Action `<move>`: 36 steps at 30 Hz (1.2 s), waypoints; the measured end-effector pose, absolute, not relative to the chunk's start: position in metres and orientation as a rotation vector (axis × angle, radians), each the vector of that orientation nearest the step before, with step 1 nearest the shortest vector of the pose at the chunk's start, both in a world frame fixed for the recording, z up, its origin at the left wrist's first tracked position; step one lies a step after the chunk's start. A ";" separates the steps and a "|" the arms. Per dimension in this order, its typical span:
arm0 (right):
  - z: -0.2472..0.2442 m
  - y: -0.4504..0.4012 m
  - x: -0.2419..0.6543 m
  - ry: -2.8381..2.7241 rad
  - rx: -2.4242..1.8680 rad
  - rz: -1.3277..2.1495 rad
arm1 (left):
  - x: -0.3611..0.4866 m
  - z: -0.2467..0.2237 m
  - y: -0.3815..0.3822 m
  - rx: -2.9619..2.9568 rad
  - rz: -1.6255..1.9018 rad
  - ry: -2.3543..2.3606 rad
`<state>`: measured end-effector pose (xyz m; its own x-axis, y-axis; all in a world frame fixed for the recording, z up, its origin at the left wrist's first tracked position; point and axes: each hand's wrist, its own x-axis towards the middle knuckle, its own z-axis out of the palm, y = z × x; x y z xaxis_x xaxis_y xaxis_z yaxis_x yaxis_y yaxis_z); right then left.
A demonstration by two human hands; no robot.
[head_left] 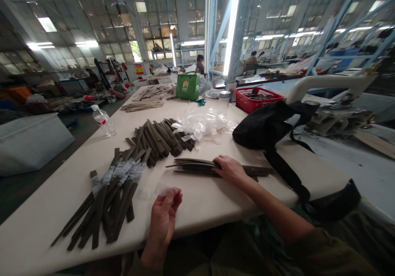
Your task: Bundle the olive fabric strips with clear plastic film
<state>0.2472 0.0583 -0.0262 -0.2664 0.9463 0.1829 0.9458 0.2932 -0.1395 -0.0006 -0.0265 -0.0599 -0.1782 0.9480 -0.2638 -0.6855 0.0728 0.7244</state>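
Observation:
My left hand [166, 210], near the table's front edge, pinches a small clear plastic piece [163, 188]. To its right, my right hand [230, 170] grips a few dark flat strips [194, 167] lying sideways on the table. Several dark strips wrapped in clear plastic [115, 198] lie fanned out left of my left hand. Behind my hands is a heap of unwrapped dark strips [157, 140], and beside it a pile of clear plastic pieces [202, 124].
A water bottle [104, 121] stands at the left edge of the table [61, 198]. Further back are a green bag [187, 86], brown strips [143, 104], a metal-lidded jar [224, 101] and a red basket [257, 99]. A black bag [265, 126] with straps lies at right. People sit far off.

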 end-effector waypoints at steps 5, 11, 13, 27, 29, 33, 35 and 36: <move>-0.016 0.068 0.250 -2.283 -1.798 -0.012 | -0.003 -0.061 -0.025 0.349 1.520 0.874; 0.022 0.068 0.262 -2.111 -1.892 -0.076 | -0.005 -0.062 -0.025 0.304 1.520 0.874; 0.043 0.059 0.269 -2.036 -1.870 -0.035 | -0.005 -0.061 -0.024 0.274 1.521 0.873; -0.017 -0.098 0.245 -1.549 -1.391 1.343 | 0.007 -0.037 -0.037 0.110 1.464 0.819; -0.026 -0.105 0.238 -1.595 -1.412 1.211 | 0.011 -0.037 -0.040 0.141 1.441 0.837; -0.033 -0.104 0.229 -1.760 -1.471 0.869 | 0.019 -0.037 -0.046 0.192 1.405 0.846; -0.033 -0.101 0.226 -1.843 -1.502 0.683 | 0.022 -0.037 -0.049 0.221 1.399 0.838; -0.034 -0.099 0.224 -1.875 -1.517 0.601 | 0.024 -0.037 -0.050 0.233 1.397 0.836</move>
